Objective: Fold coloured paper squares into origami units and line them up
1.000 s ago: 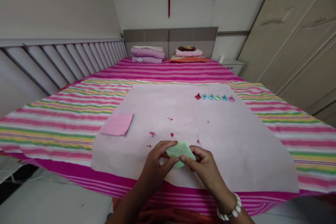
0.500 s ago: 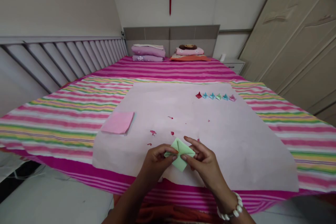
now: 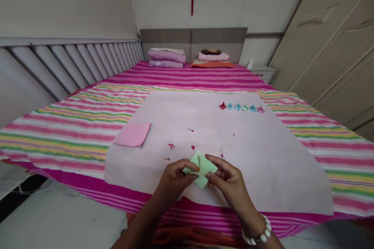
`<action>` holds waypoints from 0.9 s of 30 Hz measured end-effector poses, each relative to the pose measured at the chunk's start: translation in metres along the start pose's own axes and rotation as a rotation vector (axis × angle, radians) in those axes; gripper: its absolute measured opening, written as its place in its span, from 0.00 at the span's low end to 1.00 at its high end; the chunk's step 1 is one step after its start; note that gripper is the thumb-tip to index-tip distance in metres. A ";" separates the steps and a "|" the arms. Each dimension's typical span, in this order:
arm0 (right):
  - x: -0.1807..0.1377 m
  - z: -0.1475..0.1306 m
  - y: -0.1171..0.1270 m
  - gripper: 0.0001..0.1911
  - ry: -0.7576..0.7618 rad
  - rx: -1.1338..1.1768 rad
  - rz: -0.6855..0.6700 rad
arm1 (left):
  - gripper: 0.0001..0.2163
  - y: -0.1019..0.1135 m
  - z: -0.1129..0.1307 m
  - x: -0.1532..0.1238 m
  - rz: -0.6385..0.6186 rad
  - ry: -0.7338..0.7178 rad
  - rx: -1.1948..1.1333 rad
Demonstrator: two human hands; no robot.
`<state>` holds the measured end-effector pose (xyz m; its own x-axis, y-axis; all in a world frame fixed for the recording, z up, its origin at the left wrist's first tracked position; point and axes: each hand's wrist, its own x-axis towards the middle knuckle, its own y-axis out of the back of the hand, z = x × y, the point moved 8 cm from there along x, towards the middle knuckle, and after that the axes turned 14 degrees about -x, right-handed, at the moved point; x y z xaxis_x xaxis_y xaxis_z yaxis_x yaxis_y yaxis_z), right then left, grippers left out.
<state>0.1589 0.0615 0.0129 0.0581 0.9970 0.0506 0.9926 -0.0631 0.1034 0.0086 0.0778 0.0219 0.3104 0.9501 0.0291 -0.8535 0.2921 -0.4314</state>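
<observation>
A folded light green paper is held between both hands just above the near edge of a pale pink sheet spread on the bed. My left hand pinches its left corner with fingers closed. My right hand, with a white bead bracelet at the wrist, pinches its right side. A stack of pink square papers lies to the left on the sheet. A row of several small folded paper pieces in red, blue, green and pink sits at the far right of the sheet.
The bed has a pink striped cover. Small red paper scraps lie scattered near my hands. Folded bedding and pillows rest by the headboard. A slatted rail runs along the left; wardrobe doors stand at the right.
The green paper has been turned and refolded in my fingers, now showing a crease and a pointed lower corner. Both hands stayed in the same spot.
</observation>
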 end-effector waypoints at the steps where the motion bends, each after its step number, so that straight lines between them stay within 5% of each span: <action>1: 0.000 0.000 -0.001 0.19 0.008 0.002 -0.005 | 0.04 0.000 0.001 0.000 0.000 -0.005 0.001; 12: -0.001 0.001 0.000 0.18 0.006 0.034 -0.013 | 0.07 -0.009 0.004 -0.004 -0.082 -0.023 0.142; 17: -0.001 0.000 -0.001 0.18 0.010 0.044 -0.020 | 0.07 0.000 0.003 -0.002 0.029 -0.027 0.126; 20: -0.001 0.000 -0.003 0.18 0.011 0.062 -0.028 | 0.17 0.004 -0.005 -0.003 0.052 0.002 0.063; 27: -0.001 0.002 -0.004 0.18 0.011 0.053 -0.037 | 0.09 -0.008 0.002 -0.007 -0.123 -0.050 0.156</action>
<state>0.1553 0.0613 0.0109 0.0204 0.9980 0.0591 0.9984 -0.0235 0.0524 0.0127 0.0686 0.0267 0.3986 0.9093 0.1191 -0.8661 0.4160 -0.2771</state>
